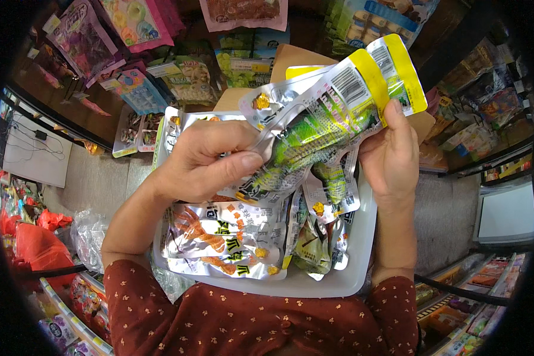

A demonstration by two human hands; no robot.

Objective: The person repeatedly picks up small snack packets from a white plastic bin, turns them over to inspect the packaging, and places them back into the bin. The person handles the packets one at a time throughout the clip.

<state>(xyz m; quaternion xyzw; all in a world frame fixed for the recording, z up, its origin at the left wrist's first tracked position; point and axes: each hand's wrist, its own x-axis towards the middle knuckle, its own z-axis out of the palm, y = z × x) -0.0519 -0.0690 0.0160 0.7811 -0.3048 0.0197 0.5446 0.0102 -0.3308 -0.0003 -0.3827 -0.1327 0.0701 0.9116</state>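
Observation:
Above a white plastic tub (360, 267), my left hand (213, 160) pinches the lower left part of a shiny green-and-silver snack packet (320, 129) between thumb and fingers. My right hand (389, 151) holds the packet's yellow-edged upper end, its thumb on the front face. Behind it, a second yellow-edged packet (396, 66) sticks out near my right fingertips; how it is held is partly hidden. Silver snack packets with chicken feet pictured (218, 236) lie in the tub at its left. Green and silver packets (313, 244) lie beside them at the right.
Hanging snack bags (138, 22) and shelves line the far side. A cardboard box (285, 62) stands behind the tub. Small trays of packets (135, 131) sit at the far left. Red plastic bags (40, 244) and clear plastic (89, 236) lie at the left. Display racks (467, 302) stand near right.

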